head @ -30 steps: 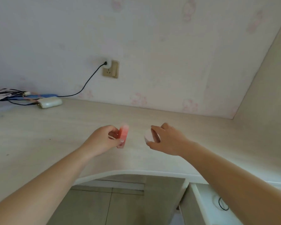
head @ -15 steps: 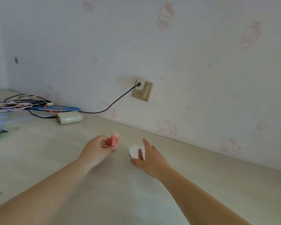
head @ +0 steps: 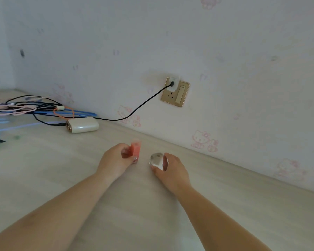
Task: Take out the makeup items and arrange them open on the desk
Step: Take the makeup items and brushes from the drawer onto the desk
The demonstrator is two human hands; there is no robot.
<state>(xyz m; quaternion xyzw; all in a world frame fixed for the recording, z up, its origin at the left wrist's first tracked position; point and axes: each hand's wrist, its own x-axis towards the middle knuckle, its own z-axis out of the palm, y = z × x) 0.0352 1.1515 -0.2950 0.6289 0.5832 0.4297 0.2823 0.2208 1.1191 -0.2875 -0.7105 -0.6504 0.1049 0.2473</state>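
A small pink bottle [head: 135,149] is held upright by the left hand [head: 116,161], with the fingers curled round its lower part. Its bottom is right at the desk [head: 43,178], but it cannot be told if it touches. Just to the right of that grip, a round white case [head: 157,161] is gripped by the right hand [head: 172,171], low over the desk, and half of it is hidden by the fingers. The two things are kept near each other but apart. Far to the left of both grips, a white charger box [head: 82,125] is seen by the wall, with a black cord [head: 134,111] plugged into the wall socket [head: 175,92]. A pile of cables [head: 25,107] is seen further left.
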